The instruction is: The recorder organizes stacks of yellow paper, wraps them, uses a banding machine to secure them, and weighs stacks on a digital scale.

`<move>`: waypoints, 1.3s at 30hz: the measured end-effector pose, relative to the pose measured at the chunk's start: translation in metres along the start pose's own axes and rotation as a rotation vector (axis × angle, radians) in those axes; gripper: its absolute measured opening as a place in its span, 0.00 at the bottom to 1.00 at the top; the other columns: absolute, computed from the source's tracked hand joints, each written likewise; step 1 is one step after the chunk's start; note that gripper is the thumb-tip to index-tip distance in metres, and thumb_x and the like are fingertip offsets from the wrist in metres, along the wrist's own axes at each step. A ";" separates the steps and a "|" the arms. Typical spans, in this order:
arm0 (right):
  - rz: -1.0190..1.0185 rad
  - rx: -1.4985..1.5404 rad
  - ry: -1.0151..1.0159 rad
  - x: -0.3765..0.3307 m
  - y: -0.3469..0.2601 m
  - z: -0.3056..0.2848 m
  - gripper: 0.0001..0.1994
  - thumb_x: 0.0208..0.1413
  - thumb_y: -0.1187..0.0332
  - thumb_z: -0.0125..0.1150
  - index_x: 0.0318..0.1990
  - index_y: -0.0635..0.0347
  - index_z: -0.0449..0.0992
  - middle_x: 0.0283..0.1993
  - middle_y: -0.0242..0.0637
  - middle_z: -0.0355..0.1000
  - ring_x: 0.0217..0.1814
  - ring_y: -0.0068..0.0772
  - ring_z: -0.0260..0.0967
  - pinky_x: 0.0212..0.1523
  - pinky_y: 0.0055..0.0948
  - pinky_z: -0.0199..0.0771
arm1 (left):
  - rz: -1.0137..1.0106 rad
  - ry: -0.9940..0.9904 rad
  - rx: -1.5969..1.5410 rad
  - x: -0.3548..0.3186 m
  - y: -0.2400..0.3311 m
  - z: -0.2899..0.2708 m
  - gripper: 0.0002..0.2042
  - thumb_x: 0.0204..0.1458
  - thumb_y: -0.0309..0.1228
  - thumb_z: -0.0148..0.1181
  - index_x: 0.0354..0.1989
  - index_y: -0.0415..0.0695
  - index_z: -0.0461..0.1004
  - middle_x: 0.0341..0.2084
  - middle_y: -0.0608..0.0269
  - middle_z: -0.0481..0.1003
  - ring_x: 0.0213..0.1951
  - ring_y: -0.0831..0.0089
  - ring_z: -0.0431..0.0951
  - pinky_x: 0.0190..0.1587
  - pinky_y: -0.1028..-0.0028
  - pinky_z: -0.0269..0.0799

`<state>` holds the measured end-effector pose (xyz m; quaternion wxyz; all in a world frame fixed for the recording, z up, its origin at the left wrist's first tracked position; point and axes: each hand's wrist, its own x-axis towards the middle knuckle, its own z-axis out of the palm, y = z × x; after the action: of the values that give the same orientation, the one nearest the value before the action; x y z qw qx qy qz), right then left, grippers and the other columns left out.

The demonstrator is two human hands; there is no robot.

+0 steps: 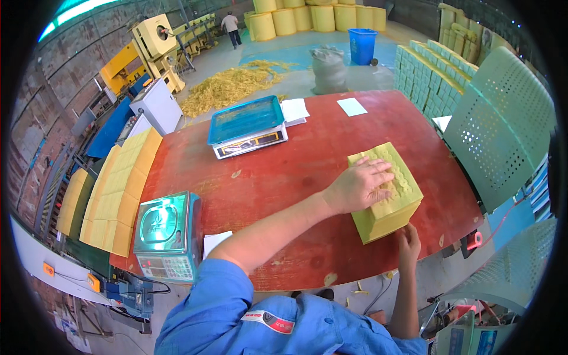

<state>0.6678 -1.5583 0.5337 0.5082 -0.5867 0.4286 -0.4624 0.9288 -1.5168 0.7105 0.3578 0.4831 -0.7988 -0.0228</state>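
A block-shaped stack of yellow paper (387, 216) stands on the right part of the red table (307, 201). Its top sheet carries a raised, wavy-edged pattern. My left hand (362, 184) lies flat on that top face, fingers stretched out and slightly apart. Low at the stack's near right corner is my right hand (408, 241), its fingers bent against the bottom edge. Part of the right fingers is hidden by the stack and the angle.
A silver scale (163, 231) stands at the table's near left, a blue-tray scale (245, 121) farther back. Yellow paper stacks (121, 189) line the left side. Green perforated chairs (503, 127) flank the right. Beyond are a sack (329, 70), a blue bin (362, 46) and a distant person (231, 28).
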 end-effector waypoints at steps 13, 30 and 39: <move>0.048 -0.690 0.103 -0.052 -0.032 0.094 0.20 0.46 0.53 0.70 0.34 0.61 0.71 0.33 0.46 0.75 0.35 0.50 0.75 0.36 0.43 0.74 | 0.320 -0.061 0.444 -0.025 -0.042 0.004 0.48 0.31 0.39 0.77 0.64 0.47 0.57 0.64 0.55 0.60 0.66 0.54 0.58 0.66 0.48 0.52; -0.210 -0.937 0.323 0.233 0.037 -0.042 0.18 0.47 0.58 0.68 0.33 0.62 0.68 0.32 0.45 0.74 0.34 0.48 0.76 0.33 0.43 0.76 | 0.284 -0.011 0.355 0.248 -0.140 0.173 0.48 0.32 0.31 0.77 0.67 0.52 0.57 0.65 0.61 0.59 0.67 0.55 0.57 0.68 0.49 0.49; -0.109 -0.957 0.300 0.367 0.046 -0.086 0.19 0.50 0.57 0.65 0.38 0.62 0.68 0.38 0.47 0.74 0.36 0.50 0.75 0.35 0.44 0.76 | 0.288 -0.062 0.415 0.377 -0.205 0.224 0.46 0.34 0.34 0.76 0.67 0.53 0.58 0.66 0.63 0.60 0.67 0.56 0.57 0.68 0.50 0.52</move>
<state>0.6575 -1.9382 0.5318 0.0902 -0.7026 0.6297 -0.3189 0.8464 -1.9925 0.6727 0.2257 0.4267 -0.8575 0.1782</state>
